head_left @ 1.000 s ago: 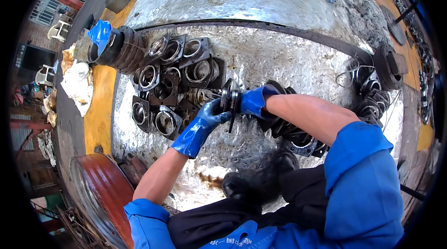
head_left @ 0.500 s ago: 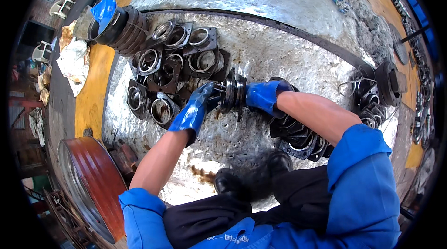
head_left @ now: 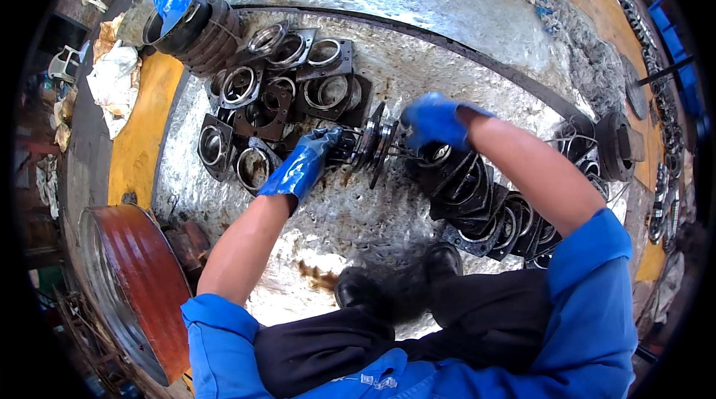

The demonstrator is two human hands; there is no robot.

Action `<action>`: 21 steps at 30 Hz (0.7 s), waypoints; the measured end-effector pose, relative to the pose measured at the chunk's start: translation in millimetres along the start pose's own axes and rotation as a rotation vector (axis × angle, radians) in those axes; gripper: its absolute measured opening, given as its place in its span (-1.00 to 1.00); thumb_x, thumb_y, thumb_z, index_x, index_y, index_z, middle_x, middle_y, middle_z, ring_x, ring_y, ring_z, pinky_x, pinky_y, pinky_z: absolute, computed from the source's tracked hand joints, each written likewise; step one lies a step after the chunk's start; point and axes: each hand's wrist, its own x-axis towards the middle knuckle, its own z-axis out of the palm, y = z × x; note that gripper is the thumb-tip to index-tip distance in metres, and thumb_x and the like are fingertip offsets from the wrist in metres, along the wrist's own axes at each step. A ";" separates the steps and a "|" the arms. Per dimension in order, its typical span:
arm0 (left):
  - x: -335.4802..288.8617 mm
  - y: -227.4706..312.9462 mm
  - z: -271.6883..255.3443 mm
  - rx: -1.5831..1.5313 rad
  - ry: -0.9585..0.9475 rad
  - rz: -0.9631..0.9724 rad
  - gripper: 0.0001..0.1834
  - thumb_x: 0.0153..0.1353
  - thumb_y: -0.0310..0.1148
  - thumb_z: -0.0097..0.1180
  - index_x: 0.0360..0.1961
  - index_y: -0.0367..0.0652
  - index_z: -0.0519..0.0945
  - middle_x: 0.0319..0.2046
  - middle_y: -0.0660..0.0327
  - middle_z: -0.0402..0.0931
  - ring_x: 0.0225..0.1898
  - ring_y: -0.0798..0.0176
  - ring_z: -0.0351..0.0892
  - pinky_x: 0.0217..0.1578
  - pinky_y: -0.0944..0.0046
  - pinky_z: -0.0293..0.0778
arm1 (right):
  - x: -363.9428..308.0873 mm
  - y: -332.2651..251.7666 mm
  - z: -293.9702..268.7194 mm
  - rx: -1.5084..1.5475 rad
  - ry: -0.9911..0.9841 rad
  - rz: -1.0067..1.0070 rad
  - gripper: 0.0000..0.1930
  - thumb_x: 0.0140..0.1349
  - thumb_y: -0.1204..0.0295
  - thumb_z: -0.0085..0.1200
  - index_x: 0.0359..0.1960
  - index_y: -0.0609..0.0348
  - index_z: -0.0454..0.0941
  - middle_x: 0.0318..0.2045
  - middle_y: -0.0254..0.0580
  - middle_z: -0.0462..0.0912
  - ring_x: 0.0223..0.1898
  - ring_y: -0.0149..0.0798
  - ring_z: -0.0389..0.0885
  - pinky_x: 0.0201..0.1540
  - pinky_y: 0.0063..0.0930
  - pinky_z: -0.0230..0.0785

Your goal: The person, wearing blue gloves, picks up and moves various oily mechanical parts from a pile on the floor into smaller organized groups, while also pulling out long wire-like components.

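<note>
My blue-gloved left hand (head_left: 315, 148) comes in from the lower left, and its fingers are closed on the left end of a dark ring assembly (head_left: 367, 145), where a few thin rods (head_left: 346, 147) stick out beside my fingertips. The assembly sits in front of me at about the middle of the view, between my two hands, its discs standing on edge and facing sideways. My right hand (head_left: 434, 123), gloved in blue too, is just beyond the right side of those discs; it is blurred, so I cannot tell whether its fingers are open or curled, or whether they touch the metal. Below my right wrist a row of dark plates with rings (head_left: 477, 198) leans in an overlapping line running down to the right. Ahead of my left hand lies a cluster of square plates with bright round rings (head_left: 325, 93), some lapping over others on the worn, silvery floor (head_left: 418, 63). Past that cluster, a blue sheet (head_left: 174, 2) pokes out of a dark ribbed cylinder (head_left: 212, 39), with pale crumpled cloth (head_left: 113, 86) on its left. A large reddish-brown drum (head_left: 145, 272) rests on its side to my left, and my black boots (head_left: 359, 288) are planted below the assembly.
</note>
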 end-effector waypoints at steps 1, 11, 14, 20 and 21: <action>-3.9 4.4 6.6 0.024 0.020 0.020 -0.75 0.45 -0.28 0.11 -0.04 -0.23 0.65 -0.22 0.10 0.73 -0.25 0.19 0.74 -0.22 0.18 0.68 | -9.2 12.4 -3.0 -0.045 0.135 -0.095 -0.47 0.16 0.10 0.30 0.05 0.23 0.61 -0.06 0.06 0.71 -0.05 0.01 0.70 0.07 -0.19 0.55; -45.1 64.6 105.0 0.398 -0.019 0.260 -0.79 0.27 -0.32 0.38 -0.20 -0.23 0.71 -0.39 0.25 0.72 -0.47 0.43 0.62 -0.44 0.38 0.54 | 4.9 26.2 -4.7 0.769 -0.184 -0.291 -0.36 0.17 0.31 0.41 0.28 0.16 0.46 0.16 -0.14 0.63 0.16 -0.23 0.57 0.25 -0.28 0.41; -31.2 61.1 97.0 0.238 -0.073 0.279 -0.76 0.29 -0.29 0.36 -0.16 -0.24 0.71 -0.36 0.23 0.73 -0.44 0.42 0.63 -0.40 0.37 0.54 | 10.8 26.4 32.8 0.734 -0.237 -0.167 -0.57 0.23 0.26 0.34 0.11 0.09 0.62 -0.12 -0.25 0.77 -0.11 -0.33 0.69 -0.02 -0.30 0.53; -38.4 83.7 43.9 0.526 0.153 0.322 -0.69 0.39 -0.20 0.23 -0.03 -0.22 0.68 -0.18 0.24 0.73 -0.18 0.40 0.66 -0.09 0.36 0.56 | 12.4 -5.6 26.2 0.735 -0.115 -0.032 -0.61 0.29 0.12 0.25 -0.05 0.17 0.70 -0.28 -0.21 0.79 -0.24 -0.35 0.72 -0.10 -0.36 0.52; -41.9 89.2 22.8 0.549 0.208 0.266 -0.66 0.41 -0.20 0.20 0.04 -0.21 0.64 -0.10 0.24 0.71 -0.11 0.39 0.66 0.00 0.36 0.56 | 10.9 -7.4 23.5 0.758 -0.113 -0.043 -0.61 0.30 0.11 0.24 -0.05 0.16 0.70 -0.29 -0.21 0.79 -0.24 -0.35 0.71 -0.11 -0.36 0.52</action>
